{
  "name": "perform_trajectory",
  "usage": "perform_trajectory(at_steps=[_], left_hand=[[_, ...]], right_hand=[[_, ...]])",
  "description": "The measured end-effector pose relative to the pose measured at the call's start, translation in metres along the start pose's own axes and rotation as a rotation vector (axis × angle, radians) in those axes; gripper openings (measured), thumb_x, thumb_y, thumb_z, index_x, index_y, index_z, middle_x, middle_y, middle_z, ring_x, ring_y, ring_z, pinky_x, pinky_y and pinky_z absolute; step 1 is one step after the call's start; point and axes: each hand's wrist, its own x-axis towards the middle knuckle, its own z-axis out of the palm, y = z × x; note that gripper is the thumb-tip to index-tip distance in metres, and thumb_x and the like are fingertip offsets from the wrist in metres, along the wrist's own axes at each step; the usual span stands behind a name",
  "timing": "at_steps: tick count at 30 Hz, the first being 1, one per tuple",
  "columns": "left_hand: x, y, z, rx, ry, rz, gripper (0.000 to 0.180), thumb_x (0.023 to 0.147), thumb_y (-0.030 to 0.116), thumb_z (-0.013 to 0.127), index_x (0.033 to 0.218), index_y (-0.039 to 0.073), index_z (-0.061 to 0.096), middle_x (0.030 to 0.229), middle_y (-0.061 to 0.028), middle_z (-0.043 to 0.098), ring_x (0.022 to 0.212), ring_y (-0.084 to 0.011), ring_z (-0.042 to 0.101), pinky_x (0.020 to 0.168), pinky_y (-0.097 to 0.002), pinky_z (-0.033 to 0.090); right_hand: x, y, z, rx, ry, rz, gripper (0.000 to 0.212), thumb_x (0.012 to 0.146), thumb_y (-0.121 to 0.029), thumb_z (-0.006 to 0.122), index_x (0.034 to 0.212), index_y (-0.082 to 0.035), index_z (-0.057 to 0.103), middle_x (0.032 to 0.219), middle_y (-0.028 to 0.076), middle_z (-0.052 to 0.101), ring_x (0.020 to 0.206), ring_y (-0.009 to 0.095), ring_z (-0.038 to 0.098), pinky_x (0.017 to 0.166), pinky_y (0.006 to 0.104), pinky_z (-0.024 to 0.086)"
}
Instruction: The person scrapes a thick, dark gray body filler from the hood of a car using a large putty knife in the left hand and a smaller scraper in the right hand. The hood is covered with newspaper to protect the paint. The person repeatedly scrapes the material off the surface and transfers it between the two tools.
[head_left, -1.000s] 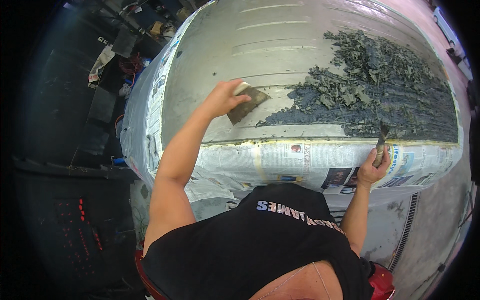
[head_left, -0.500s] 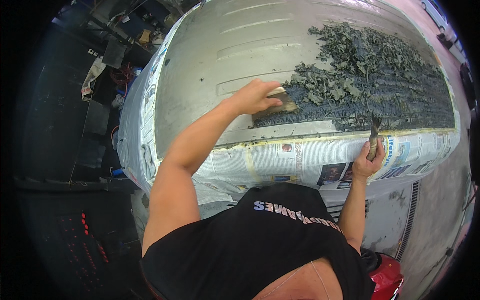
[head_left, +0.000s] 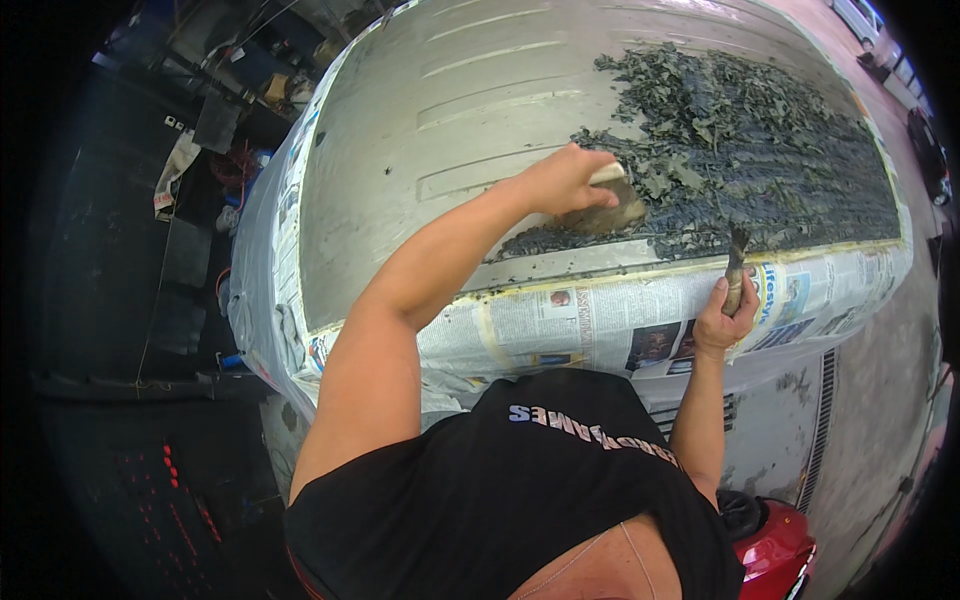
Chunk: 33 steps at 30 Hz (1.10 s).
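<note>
My left hand (head_left: 570, 182) is closed around the pale handle of a wide scraper (head_left: 622, 208), its blade against dark, wrinkled paint (head_left: 700, 215) on a ribbed metal vehicle roof (head_left: 370, 200). Curled, loosened paint flakes (head_left: 670, 175) lie thickly just beyond the blade. At the near edge of the roof, my right hand (head_left: 725, 322) grips a paintbrush (head_left: 734, 285) by its handle. The brush points up, with dark bristles over the edge of the wrinkled paint. Bare metal shows to the left of the scraper and in a strip below it.
Newspaper (head_left: 520, 325) and yellowish tape border the roof, with plastic sheeting (head_left: 262, 260) hanging at its left side. Cluttered shelving (head_left: 270, 75) stands at the far left. A red shiny object (head_left: 775, 550) is at lower right. Parked vehicles show at the upper right.
My left hand has pushed the scraper to the right through the dark paint, toward the flakes. My right hand keeps the paintbrush at nearly the same spot by the near edge.
</note>
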Motion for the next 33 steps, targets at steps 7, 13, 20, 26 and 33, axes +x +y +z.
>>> perform_trajectory(at_steps=[7,13,20,26,33], left_hand=[[-0.004,0.013,-0.039,-0.22,0.481,-0.306,0.034,0.091,0.03,0.074,0.106,0.001,0.067,0.088,-0.0226,0.073,0.082,-0.0336,0.073,0.074,-0.0412,0.055],[-0.099,-0.023,-0.061,-0.076,1.123,-0.443,0.032,0.095,0.03,0.071,0.105,0.001,0.067,0.088,-0.0062,0.066,0.078,-0.0159,0.058,0.071,-0.0339,0.05],[-0.239,-0.045,-0.016,-0.826,1.645,-0.485,0.033,0.101,0.009,0.055,0.133,0.002,0.051,0.128,-0.0119,0.059,0.111,-0.0238,0.062,0.099,-0.0393,0.049],[-0.296,-0.014,0.053,-0.519,1.93,-0.541,0.042,0.102,0.011,0.056,0.14,-0.002,0.043,0.135,-0.0148,0.055,0.12,-0.0246,0.056,0.102,-0.0379,0.046],[-0.294,-0.014,0.082,-0.434,1.965,-0.369,0.033,0.103,0.014,0.058,0.129,-0.002,0.045,0.119,-0.0107,0.058,0.105,-0.0174,0.055,0.095,-0.0317,0.044]], right_hand=[[-0.002,0.004,0.001,-0.014,0.011,-0.008,0.04,0.09,-0.014,0.076,0.123,0.002,0.063,0.109,0.019,0.071,0.093,0.029,0.07,0.083,0.0371,0.056],[-0.002,0.005,0.0,-0.086,-0.01,-0.063,0.038,0.091,-0.015,0.075,0.123,0.003,0.064,0.109,0.019,0.071,0.097,0.03,0.069,0.087,0.0382,0.055],[0.03,-0.035,0.002,0.373,-0.204,0.292,0.034,0.095,-0.012,0.067,0.126,0.003,0.065,0.111,0.015,0.069,0.1,0.026,0.067,0.088,0.0339,0.052],[0.077,-0.154,0.057,0.285,-0.836,-0.197,0.033,0.087,-0.008,0.071,0.12,-0.004,0.07,0.102,0.014,0.064,0.092,0.028,0.065,0.082,0.0335,0.051],[0.049,-0.247,0.125,0.123,-1.387,-0.484,0.031,0.089,-0.021,0.07,0.118,-0.01,0.073,0.11,0.015,0.064,0.103,0.035,0.066,0.091,0.0442,0.053]])
